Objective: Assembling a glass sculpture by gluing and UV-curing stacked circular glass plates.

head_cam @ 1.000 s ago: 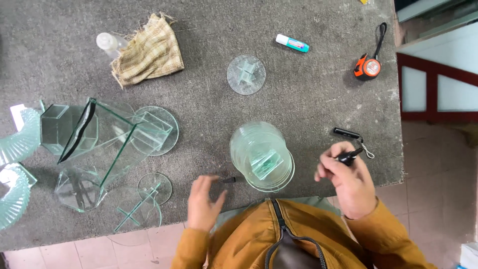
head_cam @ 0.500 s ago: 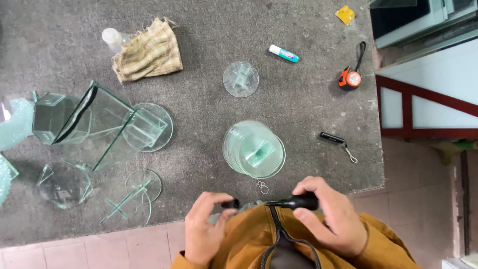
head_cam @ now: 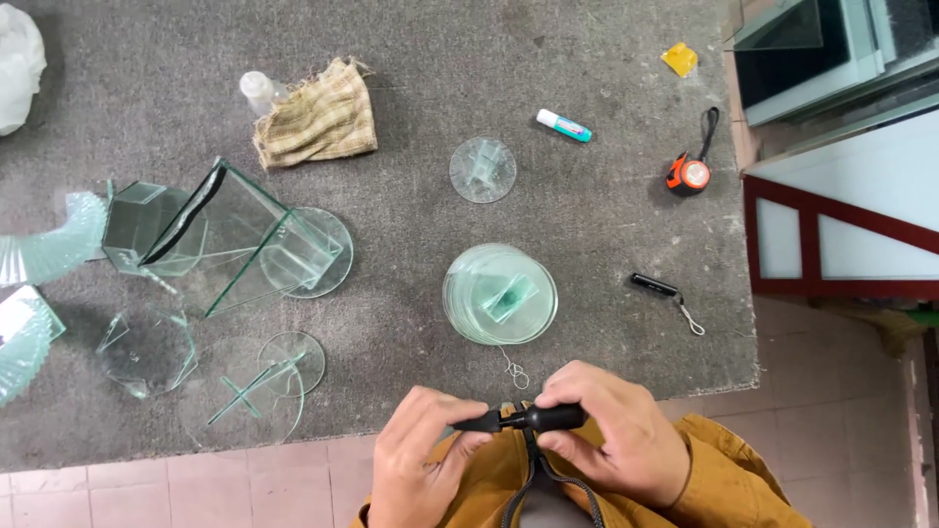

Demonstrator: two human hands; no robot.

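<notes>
Both hands hold one small black tool (head_cam: 523, 419) at the near worktop (head_cam: 587, 78) edge: left hand (head_cam: 416, 460) pinches its tip, right hand (head_cam: 611, 440) wraps its body, steadying it.

A slim black pen-shaped tool (head_cam: 523, 420) lies level, pinched between both hands (head_cam: 518, 445). Its thicker rounded end sits under the right hand's fingers (head_cam: 577, 411); its narrower end rests in the left hand's fingertips (head_cam: 468, 428). It hangs just past the near edge of the surface, above the person's lap.
</notes>
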